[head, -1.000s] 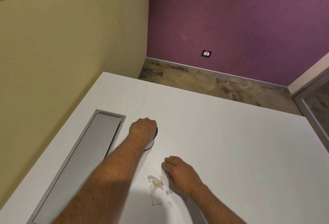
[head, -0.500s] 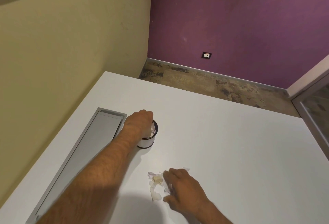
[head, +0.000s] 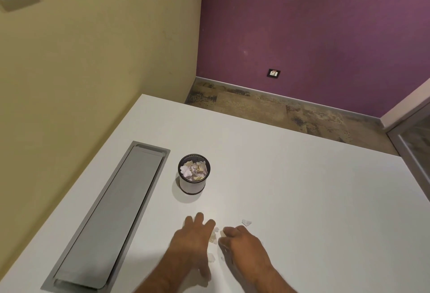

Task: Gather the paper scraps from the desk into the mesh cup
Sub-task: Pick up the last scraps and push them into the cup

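Observation:
The black mesh cup (head: 194,184) stands upright on the white desk (head: 302,199), holding crumpled paper scraps (head: 193,171). Nearer to me, loose paper scraps (head: 214,237) lie between my two hands. One more small scrap (head: 246,222) sits just to the right of them. My left hand (head: 193,239) rests palm down on the desk with its fingers spread, beside the scraps. My right hand (head: 244,243) is curled over the scraps, fingertips pinched at a piece. Some scraps are hidden beneath both hands.
A long grey cable hatch (head: 109,218) is set into the desk left of the cup. The desk's far edge (head: 256,119) drops to a patterned floor. A yellow wall runs along the left, a purple wall with a socket (head: 273,73) behind.
My left hand has left the cup and come back to the scrap pile beside my right hand. The cup now stands uncovered. My right hand has stayed at the pile.

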The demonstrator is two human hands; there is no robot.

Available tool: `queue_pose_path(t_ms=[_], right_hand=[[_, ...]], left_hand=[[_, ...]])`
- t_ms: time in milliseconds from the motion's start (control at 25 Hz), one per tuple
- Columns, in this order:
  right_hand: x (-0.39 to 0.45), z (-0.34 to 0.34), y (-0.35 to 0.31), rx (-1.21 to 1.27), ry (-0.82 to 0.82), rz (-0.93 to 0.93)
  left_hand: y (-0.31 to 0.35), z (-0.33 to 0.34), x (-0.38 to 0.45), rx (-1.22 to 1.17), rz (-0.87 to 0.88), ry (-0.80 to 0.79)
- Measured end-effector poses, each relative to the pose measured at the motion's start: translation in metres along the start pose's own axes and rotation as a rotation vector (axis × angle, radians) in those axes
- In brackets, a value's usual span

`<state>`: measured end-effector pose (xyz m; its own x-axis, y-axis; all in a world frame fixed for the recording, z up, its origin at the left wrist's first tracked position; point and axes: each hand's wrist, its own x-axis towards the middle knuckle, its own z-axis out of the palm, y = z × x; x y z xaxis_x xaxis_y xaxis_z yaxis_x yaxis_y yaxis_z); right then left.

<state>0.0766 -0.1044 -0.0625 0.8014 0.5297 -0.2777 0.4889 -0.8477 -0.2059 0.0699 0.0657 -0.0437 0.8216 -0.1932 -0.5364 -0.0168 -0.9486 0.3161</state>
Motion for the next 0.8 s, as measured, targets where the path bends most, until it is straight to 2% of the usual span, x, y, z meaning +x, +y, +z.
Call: queue_pose_path(t_ms=[120, 240, 400, 680, 800], right_hand=[[0.0, 0.0, 0.0, -0.067, 0.004, -0.031], [0.0, 0.001, 0.0, -0.106, 0.001, -0.043], [-0.001, 0.001, 0.002, -0.108, -0.005, -0.048], [0.0, 0.003, 0.0, -0.103, -0.012, -0.04], [0.004, -0.001, -0.001, 0.008, 0.024, 0.03]], left_hand=[[-0.003, 0.023, -0.005, -0.056, 0.001, 0.183], [-0.004, 0.039, -0.011, -0.106, 0.073, 0.379], [-0.003, 0.043, -0.01, -0.156, 0.166, 0.525], [0.002, 0.057, 0.001, -0.311, 0.158, 0.584], [0.0, 0.058, 0.007, -0.409, 0.103, 0.525]])
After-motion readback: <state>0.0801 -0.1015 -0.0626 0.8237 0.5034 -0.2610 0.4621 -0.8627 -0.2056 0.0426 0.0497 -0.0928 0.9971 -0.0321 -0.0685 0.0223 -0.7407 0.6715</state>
